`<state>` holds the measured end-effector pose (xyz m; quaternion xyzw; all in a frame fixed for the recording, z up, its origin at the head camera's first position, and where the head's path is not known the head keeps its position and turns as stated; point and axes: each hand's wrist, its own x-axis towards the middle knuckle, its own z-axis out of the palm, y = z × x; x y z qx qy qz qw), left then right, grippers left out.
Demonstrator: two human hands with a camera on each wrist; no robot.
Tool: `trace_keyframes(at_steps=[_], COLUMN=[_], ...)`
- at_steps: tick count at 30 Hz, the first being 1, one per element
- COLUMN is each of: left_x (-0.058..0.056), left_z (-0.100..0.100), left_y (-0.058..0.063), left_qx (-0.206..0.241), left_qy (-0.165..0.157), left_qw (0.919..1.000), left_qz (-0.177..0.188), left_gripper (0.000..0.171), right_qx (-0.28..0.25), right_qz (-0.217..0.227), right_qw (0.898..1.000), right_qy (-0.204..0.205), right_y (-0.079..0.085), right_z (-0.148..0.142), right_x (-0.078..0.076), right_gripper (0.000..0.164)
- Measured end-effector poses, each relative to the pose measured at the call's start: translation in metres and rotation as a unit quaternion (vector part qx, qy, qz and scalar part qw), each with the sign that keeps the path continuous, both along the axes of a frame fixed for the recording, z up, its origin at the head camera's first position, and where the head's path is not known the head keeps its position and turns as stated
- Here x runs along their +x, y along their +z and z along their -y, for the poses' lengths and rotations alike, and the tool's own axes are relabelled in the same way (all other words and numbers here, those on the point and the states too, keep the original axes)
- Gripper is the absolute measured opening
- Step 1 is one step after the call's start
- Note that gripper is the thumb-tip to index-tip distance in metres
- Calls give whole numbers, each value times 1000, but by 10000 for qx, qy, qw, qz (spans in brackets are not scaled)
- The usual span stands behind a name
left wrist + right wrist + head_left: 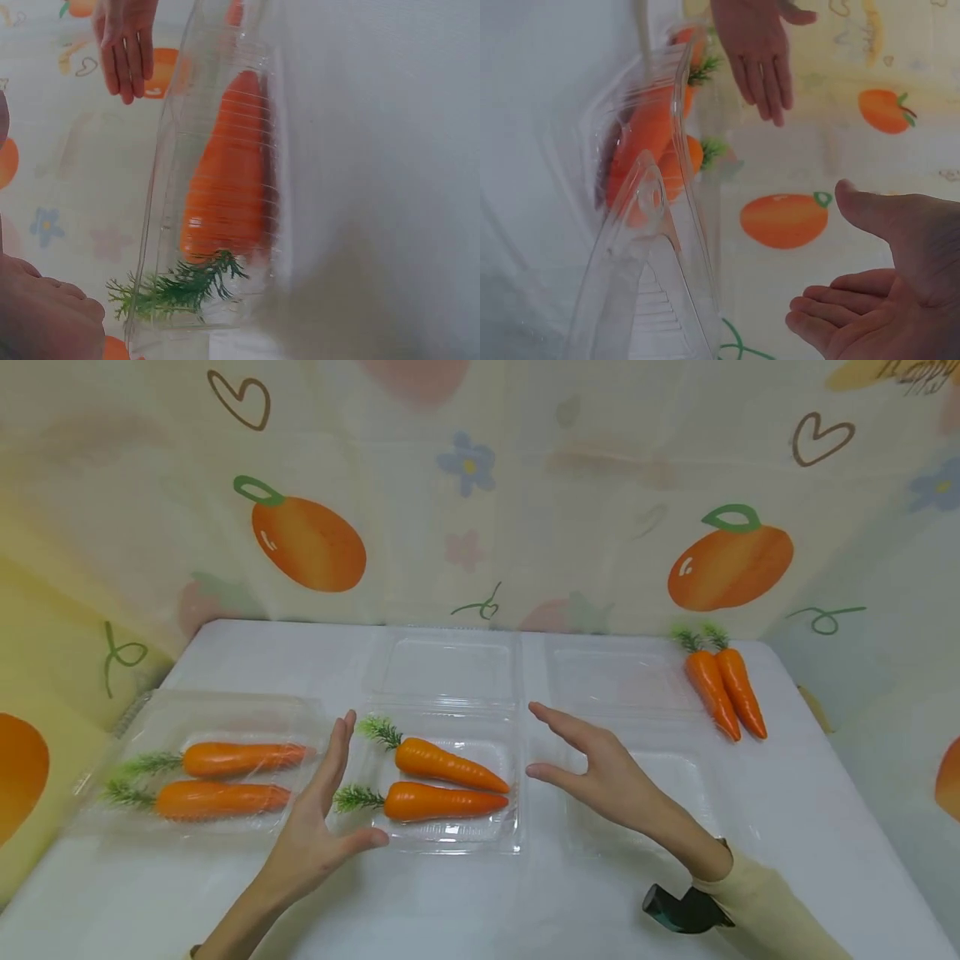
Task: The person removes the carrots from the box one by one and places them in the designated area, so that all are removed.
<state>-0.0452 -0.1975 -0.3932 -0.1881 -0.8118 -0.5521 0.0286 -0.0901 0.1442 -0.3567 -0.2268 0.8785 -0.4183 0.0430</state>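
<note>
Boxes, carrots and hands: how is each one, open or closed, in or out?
Left box: looks closed, two carrots inside; can't tell if clicked
Middle box: open, another two carrots inside
Right box: open, no carrots inside
Far-right carrots: lying loose, side by side
Left hand: open, holding nothing
Right hand: open, holding nothing

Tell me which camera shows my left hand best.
The head view: the left hand shows uncropped, nothing covering it. The left wrist view has only parts at its edge; the right wrist view crops it at the top.

Orange carrots (pixel 447 801), patterned backdrop (pixel 577 552), sleeve (pixel 768 902) perhaps cream
</note>
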Motion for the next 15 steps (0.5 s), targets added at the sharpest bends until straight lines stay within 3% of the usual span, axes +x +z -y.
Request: trace_keyframes(at_steps=[4, 15], left_x=[-1, 5], left_z=[1, 7], left_y=[-3, -12], left_qx=[-207, -390], left_qy=[238, 771], left_qw=[9995, 9944], left_qz=[21, 606], left_gripper=[127, 117], right_qx=[-5, 259], right_qz=[38, 102], right_qw=[10000, 9990], right_qy=[21, 343], right_y=[-1, -2], right_z=[0, 15], right_x=[-1, -9], right_gripper=[73, 71])
